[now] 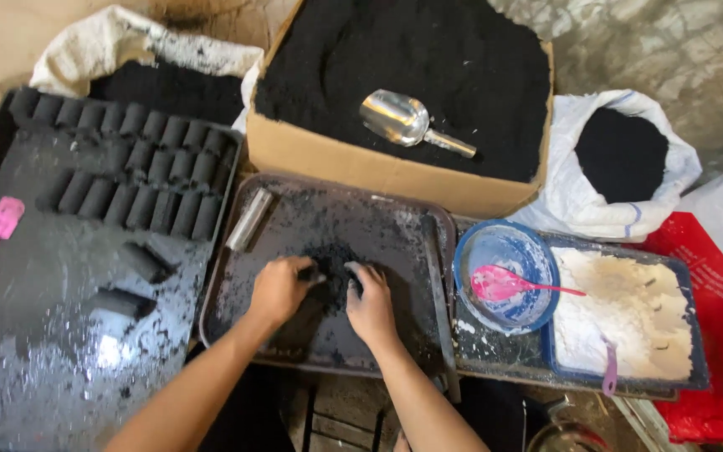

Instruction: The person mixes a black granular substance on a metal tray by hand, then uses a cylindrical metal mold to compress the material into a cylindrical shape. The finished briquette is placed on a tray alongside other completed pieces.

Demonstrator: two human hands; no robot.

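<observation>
Black powder pile [328, 266] on the tray [395, 213]: left hand [278, 289] and right hand [370, 303] seem cupped, squeezing it; rows of finished black cylinders [140, 172] alongside.

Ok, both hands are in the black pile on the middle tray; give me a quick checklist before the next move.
1. Left hand on the black powder pile: ok.
2. Right hand on the same pile: ok.
3. Pile within the middle tray: ok.
4. Metal scoop free, lying in the cardboard box: ok.
5. Pink spoon resting in the blue bowl: ok.
6. Whether the pile is evenly mixed: cannot tell.
</observation>
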